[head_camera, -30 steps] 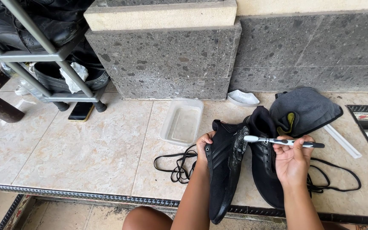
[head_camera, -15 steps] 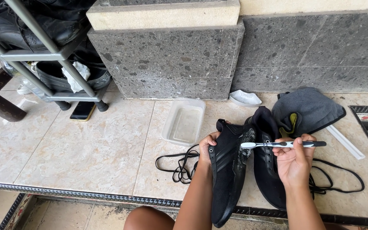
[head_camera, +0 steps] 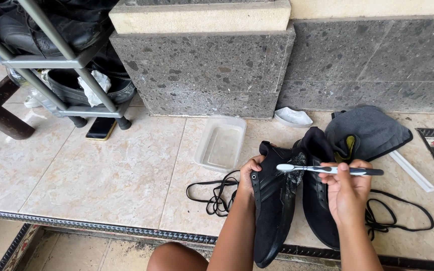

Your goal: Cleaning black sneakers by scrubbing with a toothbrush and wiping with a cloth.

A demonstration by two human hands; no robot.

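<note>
Black shoe, lower centre of frame, tipped on edge, suds along sole rim. Left hand closed round its heel end, steadying. Right hand clenched on toothbrush, bristles touching shoe's soapy edge. Step judged: scrubbing the sole edge. Next stroke calls for firm hold, bristles kept on rim. Second shoe just right; clear water tub above, on tiled floor.

Home porch or entryway, beige floor tiles under the hands, speckled stone pillar base beyond the fingers, metal shoe rack with shoes far left, patterned step edging nearest the person.
</note>
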